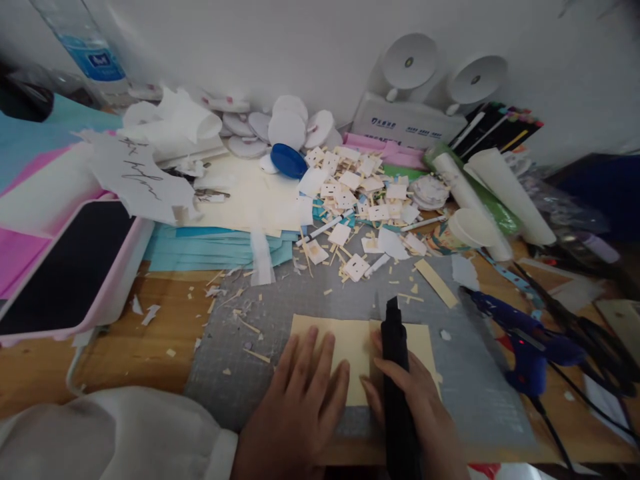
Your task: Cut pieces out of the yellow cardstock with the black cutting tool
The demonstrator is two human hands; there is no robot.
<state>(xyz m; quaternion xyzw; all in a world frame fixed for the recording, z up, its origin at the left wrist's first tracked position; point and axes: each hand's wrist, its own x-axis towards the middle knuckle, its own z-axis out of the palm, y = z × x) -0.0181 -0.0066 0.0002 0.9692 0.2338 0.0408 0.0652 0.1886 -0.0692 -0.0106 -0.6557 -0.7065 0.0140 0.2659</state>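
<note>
My left hand [307, 393] lies flat with fingers spread on the left part of a pale yellow sheet of paper [353, 347]. A black utility knife [396, 380] is held in my right hand [425, 413], its blade end pointing away from me. The fingers of that hand rest at the right part of the sheet, where an upright line runs down it; whether this is a cut or a fold I cannot tell. Beneath the sheet is a grey cutting mat [480, 380] strewn with paper scraps.
Small cream card pieces with sticks [350, 187] are heaped behind the mat. A blue glue gun [530, 340] with a lit red light and black scissors [595, 340] lie right. A phone or tablet [70, 260] rests left, near blue paper [220, 250]. Paper rolls [510, 193] stand back right.
</note>
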